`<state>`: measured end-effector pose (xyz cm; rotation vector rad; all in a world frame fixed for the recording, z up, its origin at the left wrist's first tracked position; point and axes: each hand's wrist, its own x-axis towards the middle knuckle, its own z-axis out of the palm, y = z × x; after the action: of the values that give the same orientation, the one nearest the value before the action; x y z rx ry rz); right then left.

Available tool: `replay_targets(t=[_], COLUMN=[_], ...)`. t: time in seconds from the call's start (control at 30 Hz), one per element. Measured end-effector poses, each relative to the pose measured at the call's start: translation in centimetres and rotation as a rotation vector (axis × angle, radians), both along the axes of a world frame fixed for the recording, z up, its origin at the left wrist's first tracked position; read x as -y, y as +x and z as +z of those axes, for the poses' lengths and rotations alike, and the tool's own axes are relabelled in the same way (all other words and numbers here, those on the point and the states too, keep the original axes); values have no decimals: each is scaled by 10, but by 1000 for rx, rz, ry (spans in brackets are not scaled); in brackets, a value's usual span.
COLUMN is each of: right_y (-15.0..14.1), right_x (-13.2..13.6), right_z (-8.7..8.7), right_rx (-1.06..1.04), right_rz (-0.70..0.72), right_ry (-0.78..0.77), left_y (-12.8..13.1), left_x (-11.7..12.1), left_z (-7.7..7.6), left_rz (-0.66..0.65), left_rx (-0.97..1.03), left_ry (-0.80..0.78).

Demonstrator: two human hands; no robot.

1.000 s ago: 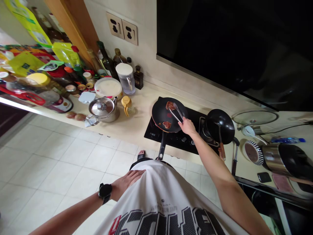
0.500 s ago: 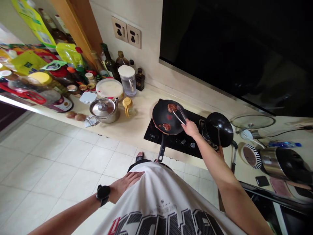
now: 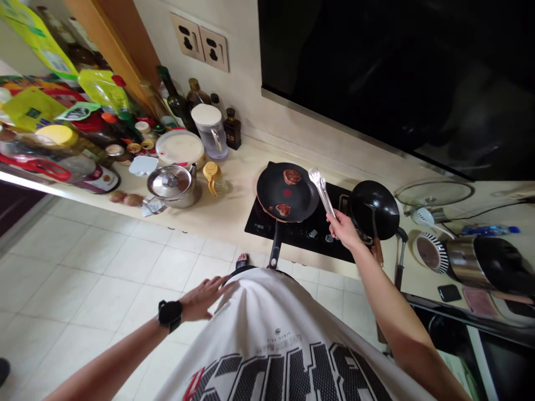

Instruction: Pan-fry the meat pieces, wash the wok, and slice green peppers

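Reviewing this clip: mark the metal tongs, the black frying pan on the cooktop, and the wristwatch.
metal tongs [image 3: 321, 192]: head view, on the middle of the shafts.
black frying pan [image 3: 303, 192]: head view, on the bare inner surface.
black wristwatch [image 3: 169, 314]: head view, on the watch face.

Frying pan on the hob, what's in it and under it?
The frying pan holds a browned piece of meat, a second piece, and a red centre dot. Below is the black hob; the pan hides the part under it.
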<state>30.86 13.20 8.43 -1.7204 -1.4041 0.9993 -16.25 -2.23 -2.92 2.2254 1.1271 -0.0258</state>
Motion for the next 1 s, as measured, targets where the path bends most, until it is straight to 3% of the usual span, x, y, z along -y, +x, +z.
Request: replay_targets(t=[0.1, 0.2, 0.3, 0.37, 0.47, 0.53, 0.6, 0.7, 0.77, 0.87, 1.0], right_y=[-12, -54, -110, -142, -160, -146, -115, -59, -32, -15, -15], right_x=[37, 67, 83, 88, 87, 79, 65, 37, 21, 7, 0], right_z=[-13, -27, -32, -31, -32, -41, -57, -87, -105, -125, -136], right_rx=[-66, -163, -373, -531, -676, -637, -426, 224, 514, 700, 759], right_rz=[-71, -117, -87, -70, 0, 42, -8, -272, -243, -167, -118], right_ry=[9, 51, 145, 116, 67, 78, 62, -191, -358, -411, -406], left_y=[17, 77, 151, 184, 198, 191, 180, 165, 158, 152, 151], left_x=[-34, -57, -60, -56, -53, -53, -53, -51, -48, -42, -36], left_z=[17, 49, 76, 84, 88, 90, 91, 91, 89, 84, 83], left_rz=[142, 321, 357, 351, 391, 431, 472, 543, 580, 609, 635], left_rx=[77, 484, 861, 978, 998, 958, 917, 873, 845, 820, 806], left_ry=[19, -156, -439, -438, -331, -290, -262, -188, -148, -139, -130])
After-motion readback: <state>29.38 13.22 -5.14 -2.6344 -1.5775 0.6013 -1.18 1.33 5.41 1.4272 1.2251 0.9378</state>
